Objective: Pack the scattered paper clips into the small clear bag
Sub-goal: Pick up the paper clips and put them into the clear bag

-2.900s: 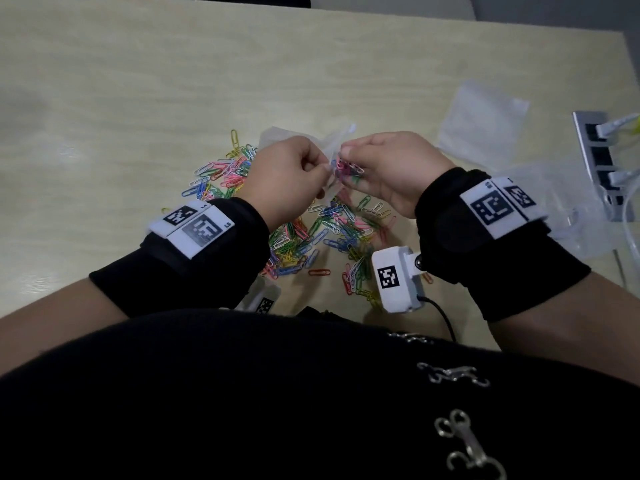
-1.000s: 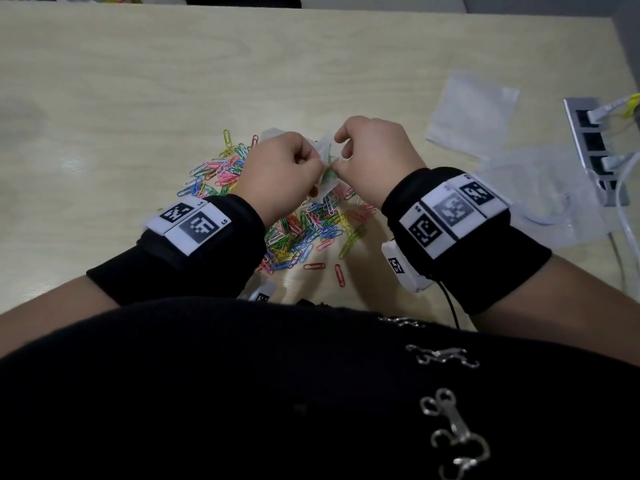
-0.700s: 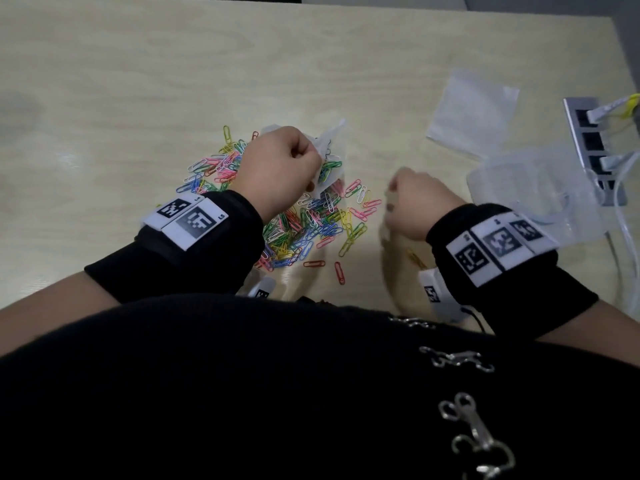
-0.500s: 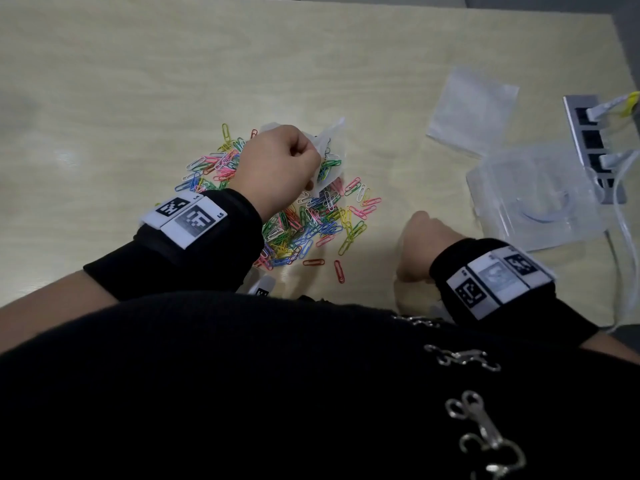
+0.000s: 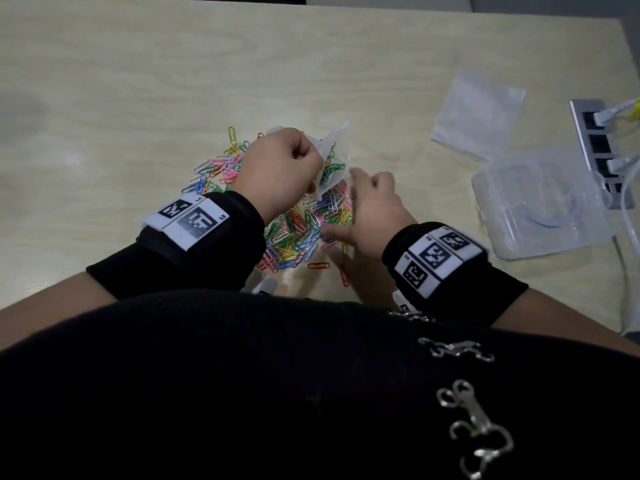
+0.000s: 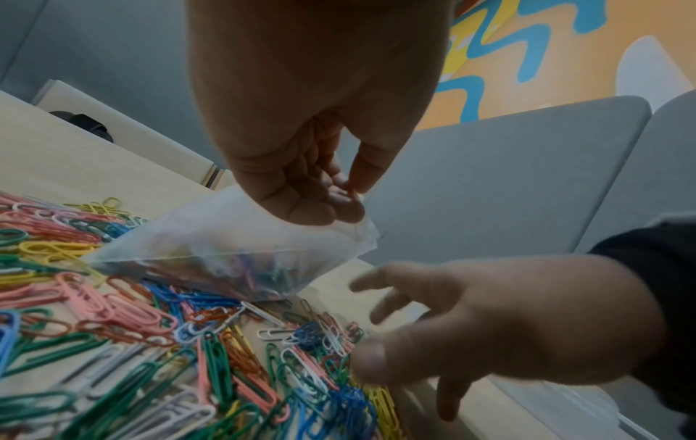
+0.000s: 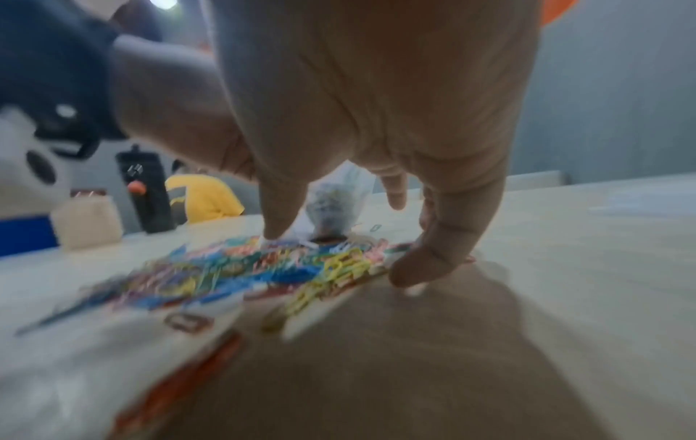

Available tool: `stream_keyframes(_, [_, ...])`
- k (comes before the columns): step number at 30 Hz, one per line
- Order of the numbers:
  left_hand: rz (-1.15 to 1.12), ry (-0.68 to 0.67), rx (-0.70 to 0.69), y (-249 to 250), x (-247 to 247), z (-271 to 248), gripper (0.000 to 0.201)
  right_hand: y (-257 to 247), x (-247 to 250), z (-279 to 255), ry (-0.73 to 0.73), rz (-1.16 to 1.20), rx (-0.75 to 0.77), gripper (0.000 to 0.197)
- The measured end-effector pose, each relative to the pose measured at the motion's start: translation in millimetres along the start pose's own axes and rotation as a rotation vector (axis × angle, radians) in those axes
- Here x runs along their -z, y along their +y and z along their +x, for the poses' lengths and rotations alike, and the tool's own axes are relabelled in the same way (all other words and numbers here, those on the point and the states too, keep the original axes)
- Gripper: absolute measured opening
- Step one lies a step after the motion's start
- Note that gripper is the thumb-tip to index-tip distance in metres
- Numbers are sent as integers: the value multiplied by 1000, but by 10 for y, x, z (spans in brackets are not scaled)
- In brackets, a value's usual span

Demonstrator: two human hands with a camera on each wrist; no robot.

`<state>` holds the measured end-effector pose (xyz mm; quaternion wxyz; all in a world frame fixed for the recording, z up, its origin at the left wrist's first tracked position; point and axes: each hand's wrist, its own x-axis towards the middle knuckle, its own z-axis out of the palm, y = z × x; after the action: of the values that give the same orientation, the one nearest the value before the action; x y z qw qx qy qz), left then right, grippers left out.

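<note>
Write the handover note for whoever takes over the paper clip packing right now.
Left hand: pinches the small clear bag by its top edge, held over the pile.
Right hand: fingers spread, holding nothing, reaching down at the near right edge of the paper clips.
Done: some clips already show inside the bag.
Left: most clips are still scattered on the table; keep gathering and dropping them in.

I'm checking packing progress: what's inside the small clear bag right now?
Coloured paper clips sit bunched in the low end of the small clear bag. The left hand covers its mouth; a count is impossible.
</note>
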<state>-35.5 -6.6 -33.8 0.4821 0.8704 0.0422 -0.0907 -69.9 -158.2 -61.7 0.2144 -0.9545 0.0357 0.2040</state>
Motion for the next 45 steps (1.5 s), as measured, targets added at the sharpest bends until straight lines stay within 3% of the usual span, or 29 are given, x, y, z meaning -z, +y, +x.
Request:
stream_keyframes(4, [2,7,3,-20,-14,17,11,-27,-149,28,-6,-256,150,59])
stream_keyframes(8, [20,-8,-15,-41,2,27,9,34,-163,87,27,-209,245,32])
stream_keyframes(12, [44,-24,-21,-57,8,34,11,83,28,156,14,-132,151,16])
stream_keyframes(14, [50,-30,-27,-57,2,33,14,116,129,184,40,34,47,7])
stream_keyframes(18, [41,-36,-23,-54,-3,26,18,106,298,219,62,540,-94,21])
stream_keyframes(21, [32,-46,-16,-40,-11,13,19,-3,442,234,53,830,-122,21])
stream_keyframes(27, [-2,-49,-5,-3,-14,-15,19,-264,541,307,-4,591,-58,4])
stream_keyframes(31, [-29,-25,18,-21,10,-14,14,-332,605,322,-42,495,-13,38])
stream_keyframes(34, [-62,-18,35,-13,10,-17,11,-368,593,278,-43,608,0,38])
stream_keyframes(39, [-101,108,32,-4,72,6,12,-245,476,388,251,431,38,24])
stream_keyframes(42, [-116,226,17,-1,125,51,13,-180,261,390,111,102,26,33])
stream_keyframes(45, [-151,284,8,9,164,82,20,-214,-7,281,-153,-155,244,77])
